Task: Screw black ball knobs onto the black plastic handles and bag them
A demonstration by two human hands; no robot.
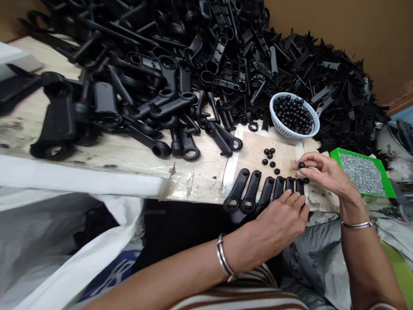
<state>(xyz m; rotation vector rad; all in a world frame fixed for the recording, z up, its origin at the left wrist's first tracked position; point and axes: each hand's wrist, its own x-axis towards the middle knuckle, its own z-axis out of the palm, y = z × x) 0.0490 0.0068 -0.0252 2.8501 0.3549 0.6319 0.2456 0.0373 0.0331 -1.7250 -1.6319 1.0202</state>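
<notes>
Several black plastic crank arms (236, 190) lie side by side in a row along the table's front edge, ring ends toward me. My left hand (280, 217) rests across the right end of this row, fingers stretched out over the parts and hiding their lower ends. Between the thumb and fingertips of my right hand (327, 172) is a small round black knob (301, 165), held just above the table. Another black knob (306, 181) sits at the upper end of the rightmost arm. Several loose knobs (272, 164) are scattered behind the row.
A light blue basket (276, 122) full of black knobs stands behind. Right of my right hand, a green tray (389, 184) holds small metal pieces. Large heaps of black plastic parts (180, 82) cover the back and left. White sacks (109, 241) hang below the table's front edge.
</notes>
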